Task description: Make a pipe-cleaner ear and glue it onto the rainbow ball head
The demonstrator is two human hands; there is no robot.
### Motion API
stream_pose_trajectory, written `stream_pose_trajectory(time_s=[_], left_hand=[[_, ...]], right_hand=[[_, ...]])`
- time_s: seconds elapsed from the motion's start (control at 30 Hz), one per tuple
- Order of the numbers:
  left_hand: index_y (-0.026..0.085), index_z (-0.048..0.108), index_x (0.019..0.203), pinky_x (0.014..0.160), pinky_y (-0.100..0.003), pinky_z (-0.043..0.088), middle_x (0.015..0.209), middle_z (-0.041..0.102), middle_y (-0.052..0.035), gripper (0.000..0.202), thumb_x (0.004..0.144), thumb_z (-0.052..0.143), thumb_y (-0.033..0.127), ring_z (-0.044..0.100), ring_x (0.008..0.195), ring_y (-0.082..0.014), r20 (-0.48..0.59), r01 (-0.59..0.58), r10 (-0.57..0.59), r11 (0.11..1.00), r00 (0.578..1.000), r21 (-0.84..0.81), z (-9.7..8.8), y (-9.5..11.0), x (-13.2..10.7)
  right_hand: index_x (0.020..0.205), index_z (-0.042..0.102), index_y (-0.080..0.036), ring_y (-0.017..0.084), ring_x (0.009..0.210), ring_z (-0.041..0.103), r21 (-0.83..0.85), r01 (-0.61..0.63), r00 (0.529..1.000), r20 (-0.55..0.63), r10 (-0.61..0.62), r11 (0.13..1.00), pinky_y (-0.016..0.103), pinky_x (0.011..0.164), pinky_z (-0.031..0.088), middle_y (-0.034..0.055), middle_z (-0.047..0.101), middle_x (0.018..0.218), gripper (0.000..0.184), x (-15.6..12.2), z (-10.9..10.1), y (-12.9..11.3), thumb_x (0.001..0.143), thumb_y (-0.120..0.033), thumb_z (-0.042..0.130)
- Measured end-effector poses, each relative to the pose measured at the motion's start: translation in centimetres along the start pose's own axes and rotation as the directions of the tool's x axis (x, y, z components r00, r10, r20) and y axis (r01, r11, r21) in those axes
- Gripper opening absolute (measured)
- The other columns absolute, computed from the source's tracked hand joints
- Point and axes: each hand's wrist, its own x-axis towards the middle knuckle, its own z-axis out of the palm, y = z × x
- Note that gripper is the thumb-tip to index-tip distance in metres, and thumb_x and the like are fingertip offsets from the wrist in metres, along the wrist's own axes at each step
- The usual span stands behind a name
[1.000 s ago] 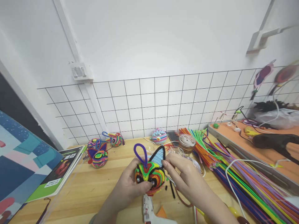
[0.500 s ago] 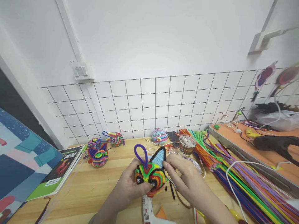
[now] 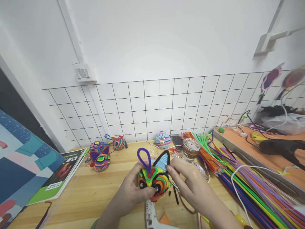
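Note:
A round pipe-cleaner animal head (image 3: 159,183), striped in orange, yellow, green and red with dark shiny eyes, is in my left hand (image 3: 133,187). My left thumb presses its front near one eye. A purple pipe-cleaner loop (image 3: 143,155) stands on its top. Beside the loop rises a pointed light-blue ear (image 3: 162,163) edged in black. The fingers of my right hand (image 3: 187,178) pinch the ear's lower right side, where it meets the head. Directly below the head lies a white glue gun (image 3: 151,216), its upper end partly hidden.
Bundles of coloured pipe cleaners (image 3: 252,194) spread along the right, crossed by a white cable. Finished pipe-cleaner ornaments (image 3: 102,161) stand at back left. A lidded clear jar (image 3: 191,149) and a striped ball (image 3: 163,140) are at the back. A magazine (image 3: 59,178) lies left.
Both hands keep practically the same hold on the head and its ear. The view has shifted very slightly; nothing else visibly moves.

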Motion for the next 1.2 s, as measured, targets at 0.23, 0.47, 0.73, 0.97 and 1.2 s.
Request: stream_pose_trajectory(time_s=[0.23,0.47,0.73,0.97,1.2], left_hand=[[0.024,0.054,0.113,0.087,-0.030,0.047,0.108,0.066,-0.0058,0.046,0.070,0.071,0.019,0.062,0.099,-0.0215,0.022,-0.004,0.005,0.999,1.000,-0.049,0.1,-0.1,-0.1],[0.024,0.052,0.116,0.089,-0.031,0.046,0.110,0.064,-0.0056,0.049,0.071,0.070,0.018,0.061,0.101,-0.0216,0.029,-0.005,0.008,0.997,1.000,-0.078,-0.3,-0.8,0.0],[0.021,0.052,0.115,0.089,-0.032,0.047,0.110,0.064,-0.0080,0.050,0.069,0.071,0.017,0.061,0.101,-0.0228,0.013,0.011,-0.011,0.998,1.000,-0.069,0.0,-0.3,-0.2],[0.023,0.055,0.114,0.088,-0.029,0.047,0.109,0.065,-0.0066,0.048,0.069,0.071,0.017,0.061,0.101,-0.0217,0.023,-0.003,0.004,0.998,1.000,-0.055,0.1,0.1,-0.1],[0.022,0.058,0.110,0.086,-0.029,0.048,0.107,0.066,-0.0071,0.047,0.066,0.074,0.021,0.061,0.099,-0.0228,-0.047,-0.025,0.021,0.997,0.999,-0.076,0.7,0.3,-0.1]], right_hand=[[0.066,0.033,-0.020,0.013,0.059,0.041,0.012,0.005,1.000,-0.003,-0.005,1.000,0.026,0.056,0.031,-0.0021,0.041,0.063,0.029,0.1,0.0,0.1,0.095,-0.026,0.033],[0.067,0.034,-0.020,0.013,0.059,0.042,0.001,0.006,1.000,-0.013,-0.006,1.000,0.025,0.056,0.031,-0.0020,0.042,0.064,0.029,0.1,0.2,0.2,0.095,-0.027,0.033],[0.066,0.034,-0.020,0.013,0.059,0.042,0.006,0.005,1.000,-0.013,-0.005,1.000,0.025,0.056,0.031,-0.0022,0.042,0.063,0.029,0.2,0.1,0.2,0.095,-0.027,0.034],[0.066,0.034,-0.020,0.013,0.058,0.042,-0.008,0.044,0.998,-0.036,-0.044,0.999,0.025,0.055,0.031,-0.0019,0.041,0.063,0.029,0.0,0.1,0.2,0.095,-0.026,0.034],[0.066,0.035,-0.020,0.013,0.059,0.043,-0.005,0.067,0.997,-0.041,-0.067,0.998,0.026,0.055,0.031,-0.0018,0.043,0.063,0.029,0.2,0.2,0.2,0.094,-0.025,0.034]])
